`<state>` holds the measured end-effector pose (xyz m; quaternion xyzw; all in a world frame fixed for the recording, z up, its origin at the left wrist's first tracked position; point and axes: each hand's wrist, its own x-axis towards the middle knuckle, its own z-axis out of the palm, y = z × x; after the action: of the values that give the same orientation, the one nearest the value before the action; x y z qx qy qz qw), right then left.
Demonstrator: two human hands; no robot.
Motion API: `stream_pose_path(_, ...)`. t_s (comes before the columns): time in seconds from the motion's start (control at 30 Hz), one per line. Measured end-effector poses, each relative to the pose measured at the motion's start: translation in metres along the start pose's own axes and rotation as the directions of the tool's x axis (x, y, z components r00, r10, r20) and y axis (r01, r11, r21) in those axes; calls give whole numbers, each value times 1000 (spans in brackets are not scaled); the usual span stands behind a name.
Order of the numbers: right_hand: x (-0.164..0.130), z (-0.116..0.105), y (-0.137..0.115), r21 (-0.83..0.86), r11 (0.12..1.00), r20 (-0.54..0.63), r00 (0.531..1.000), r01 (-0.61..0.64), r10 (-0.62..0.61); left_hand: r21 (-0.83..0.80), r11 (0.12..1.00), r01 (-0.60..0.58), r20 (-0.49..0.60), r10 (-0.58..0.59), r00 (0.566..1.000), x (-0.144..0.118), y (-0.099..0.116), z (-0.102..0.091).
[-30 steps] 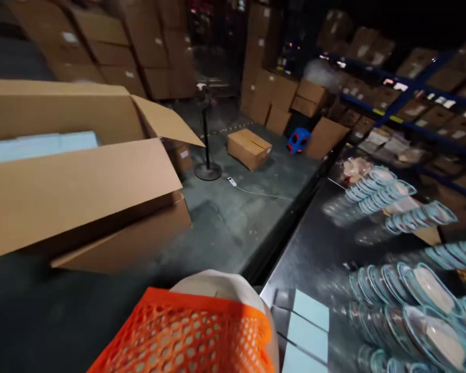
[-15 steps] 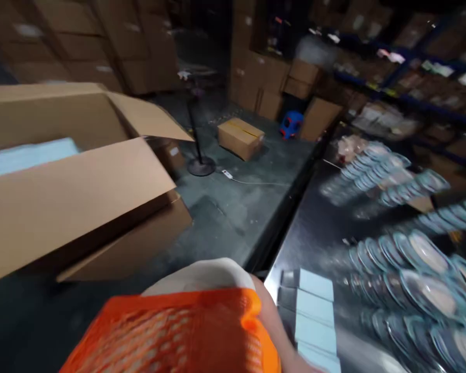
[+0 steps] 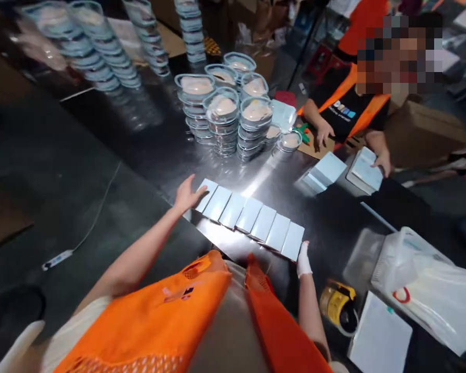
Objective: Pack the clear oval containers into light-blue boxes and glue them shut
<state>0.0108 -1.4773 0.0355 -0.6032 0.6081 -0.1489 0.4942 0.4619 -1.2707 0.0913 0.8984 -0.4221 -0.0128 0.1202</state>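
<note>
A row of several pale blue flat boxes [image 3: 252, 220] lies side by side on the dark shiny table [image 3: 147, 140]. My left hand [image 3: 186, 194] rests with spread fingers against the row's left end. My right hand [image 3: 303, 259], in white covering, touches the box at the right end. Neither hand lifts anything. My orange vest [image 3: 171, 321] fills the bottom of the view.
Stacks of clear lidded containers [image 3: 225, 114] stand behind the row, more at the far left [image 3: 101, 52]. A co-worker in an orange vest [image 3: 345, 103] handles pale blue boxes [image 3: 367, 173] across the table. A yellow tape roll [image 3: 337, 305], white bags [image 3: 431, 280] and a white box [image 3: 378, 339] lie right.
The view has swung from the cardboard cartons and floor to the table. Both my hands have come into view, one at each end of the box row.
</note>
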Motion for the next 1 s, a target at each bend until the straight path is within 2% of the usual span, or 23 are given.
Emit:
stream_pose_path(0.07,-6,-5,2,25,999,-24,999,-21,21,-55,998,-11,-5,11,1000,-4,-10,0)
stream_pose_path(0.13,-8,-16,-5,29,1000,-80,997,6,-4,-92,983,-159,9,160,987,-16,-1,6)
stream_pose_path(0.17,-7,-20,-13,22,999,-120,992,38,-35,-111,956,-271,37,277,960,-22,7,12)
stream_pose_path(0.2,-4,-23,-23,8,997,-157,984,82,-80,-136,890,-434,112,449,886,-27,16,20)
stream_pose_path(0.23,0,-22,-37,-12,990,-180,974,140,-139,-136,832,-538,184,555,811,-31,23,28)
stream_pose_path(0.27,5,-18,-54,-36,978,-180,961,207,-210,-111,805,-582,228,591,774,-33,29,36)
stream_pose_path(0.3,10,-8,-72,-61,958,-151,946,279,-285,-78,795,-602,258,599,758,-33,32,43)
stream_pose_path(0.4,24,40,-125,-108,879,71,886,464,-459,17,830,-558,254,536,805,-30,29,55)
stream_pose_path(0.5,31,94,-159,-172,830,262,837,531,-481,28,830,-557,258,532,807,-28,21,58)
stream_pose_path(0.6,24,127,-168,-240,808,328,828,538,-454,27,827,-562,269,535,801,-31,20,61)
stream_pose_path(0.7,14,137,-166,-261,787,339,816,559,-468,15,829,-560,269,536,800,-35,26,64)
stream_pose_path(0.8,14,127,-166,-224,790,325,808,570,-491,-54,820,-570,257,563,785,-34,26,55)
stream_pose_path(0.83,16,118,-164,-204,800,301,814,564,-497,-89,827,-556,232,560,796,-31,22,48)
stream_pose_path(0.87,18,105,-161,-187,813,263,825,551,-499,-128,848,-515,190,531,826,-26,16,39)
stream_pose_path(0.9,21,87,-154,-174,834,199,848,523,-491,-171,885,-434,134,457,879,-19,8,28)
stream_pose_path(0.97,23,43,-131,-147,903,-8,912,404,-410,-301,945,-128,57,151,987,0,-13,7)
stream_pose_path(1.0,22,20,-116,-114,945,-149,936,305,-320,-383,921,74,76,-48,996,11,-24,-2)
